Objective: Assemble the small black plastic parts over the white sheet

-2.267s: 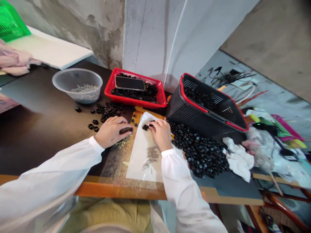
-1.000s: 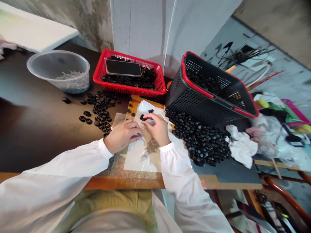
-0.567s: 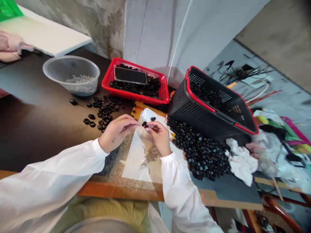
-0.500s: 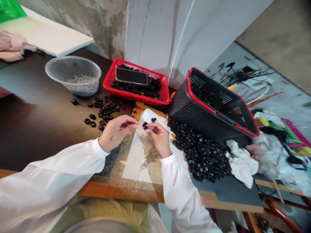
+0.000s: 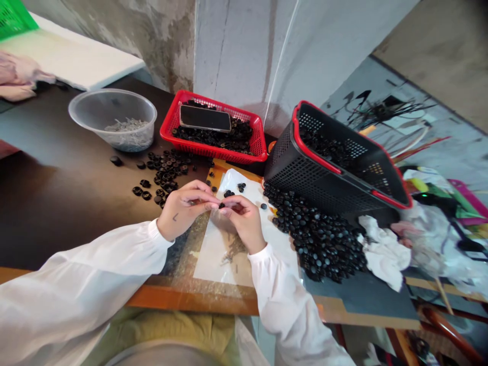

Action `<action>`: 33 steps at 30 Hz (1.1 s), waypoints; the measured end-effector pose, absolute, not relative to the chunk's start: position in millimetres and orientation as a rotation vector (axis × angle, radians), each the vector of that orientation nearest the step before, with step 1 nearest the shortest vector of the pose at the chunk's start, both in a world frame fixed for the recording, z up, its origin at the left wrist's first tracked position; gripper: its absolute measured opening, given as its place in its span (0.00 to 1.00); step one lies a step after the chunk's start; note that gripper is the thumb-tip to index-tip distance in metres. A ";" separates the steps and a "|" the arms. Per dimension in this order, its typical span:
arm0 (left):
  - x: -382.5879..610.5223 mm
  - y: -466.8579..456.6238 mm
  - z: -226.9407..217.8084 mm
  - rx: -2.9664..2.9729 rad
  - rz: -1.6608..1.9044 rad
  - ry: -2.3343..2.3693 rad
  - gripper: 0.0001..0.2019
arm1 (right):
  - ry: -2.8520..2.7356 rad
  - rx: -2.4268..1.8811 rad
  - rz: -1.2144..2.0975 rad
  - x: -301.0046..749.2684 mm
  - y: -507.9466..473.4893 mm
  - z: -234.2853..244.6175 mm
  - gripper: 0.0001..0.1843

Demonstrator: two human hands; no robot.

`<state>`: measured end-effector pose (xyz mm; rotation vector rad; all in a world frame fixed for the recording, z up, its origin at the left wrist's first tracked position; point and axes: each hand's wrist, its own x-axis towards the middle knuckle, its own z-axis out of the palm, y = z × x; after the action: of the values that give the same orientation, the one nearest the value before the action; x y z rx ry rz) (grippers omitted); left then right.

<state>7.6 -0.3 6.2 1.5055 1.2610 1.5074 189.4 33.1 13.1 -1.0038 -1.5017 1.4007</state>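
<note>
**Both hands pinch a small black plastic piece [image 5: 221, 205] above a clear plastic sheet [image 5: 224, 259]**

At far 10 o'clock, a green plastic crate [image 5: 11, 20] sits at the end of a white board [image 5: 72, 56], with a crumpled pink cloth [image 5: 19, 84] lying on the board. Nearer, at 11 o'clock on the dark, orange-edged table [image 5: 190, 300], stands a clear plastic bowl [image 5: 112, 127] holding a mound of small grey-white bits [image 5: 125, 125]. Below it, a loose scatter of black plastic pieces [image 5: 165, 173] lies just beyond the left hand [image 5: 183, 211]. The fingers of that hand are curled, its thumb and forefinger closed on the small black plastic piece. The right hand [image 5: 244, 221] meets it there, its fingertips pinched on the same piece, so the piece sits between both hands at the center of the view, over the sheet. A few more black pieces lie on the sheet by the right hand. At 12 o'clock, a red plastic basket [image 5: 229, 114] holds black pieces with a smartphone [image 5: 205, 118] lying on top. At 1 o'clock, a black mesh basket with a red rim [image 5: 335, 162] lies tilted, beside a large heap of black pieces [image 5: 316, 239]. A crumpled white cloth [image 5: 383, 256] touches that heap at 3 o'clock.
</note>
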 end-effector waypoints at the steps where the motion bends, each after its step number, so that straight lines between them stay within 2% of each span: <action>1: 7.9 -0.3 6.1 1.488 1.505 1.257 0.08 | -1.502 -1.002 1.407 189.4 33.1 12.3 0.10; 28: 14.0 -0.5 -0.5 1.473 1.584 1.134 0.05 | -1.356 -0.972 1.552 186.3 28.8 15.4 0.10; 30: 12.1 1.0 1.3 1.528 1.545 1.155 0.07 | -1.315 -0.966 1.577 186.3 28.6 15.3 0.09; 33: -1.0 8.7 8.4 1.675 1.477 1.223 0.22 | -1.178 -0.939 1.626 186.2 30.9 14.0 0.11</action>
<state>-1.0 8.7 8.4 1.6749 1.2228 1.4770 186.2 30.9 14.0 -0.9391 -1.1777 1.6261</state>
